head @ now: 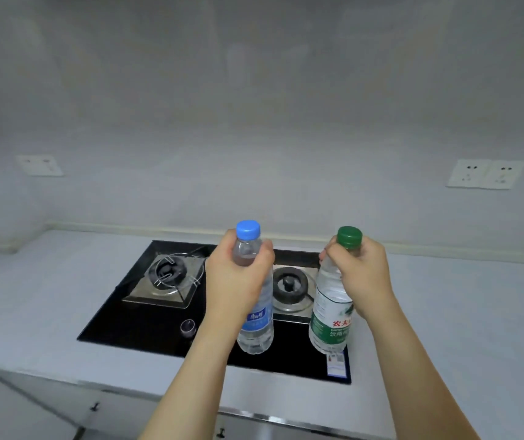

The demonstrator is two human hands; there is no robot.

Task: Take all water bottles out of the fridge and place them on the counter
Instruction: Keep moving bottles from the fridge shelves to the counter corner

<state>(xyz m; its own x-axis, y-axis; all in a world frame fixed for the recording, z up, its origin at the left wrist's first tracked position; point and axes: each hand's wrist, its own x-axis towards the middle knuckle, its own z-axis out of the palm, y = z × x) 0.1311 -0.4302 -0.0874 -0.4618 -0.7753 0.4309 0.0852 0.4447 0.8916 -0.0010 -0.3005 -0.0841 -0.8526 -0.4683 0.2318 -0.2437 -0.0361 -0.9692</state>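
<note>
Holding two water bottles upright over the hob, one per hand. Item 1: blue-cap bottle [255,325], clear w/ blue label, in left hand [238,274], fingers wrapped round the shoulder just under the cap; base over the black glass of the gas hob [146,315], can't tell if touching or just above. Item 2: green-cap bottle [330,312], green label, in right hand [360,274], gripped high at the neck likewise; base near hob's front right corner, by a small blue sticker [336,365]. High grip prob. chosen so bottles hang plumb and bases meet the surface first, hands clear. Both carried together, prob. to save a trip. Surrounds: grey counter [48,296] either side of hob, two burners [170,274] behind the bottles, a knob [188,327], wall sockets [486,173]. Fridge not in view. Judgement: set-down stage; bare counter beside the hob looks the better spot, since the glass top isn't strictly the counter.
</note>
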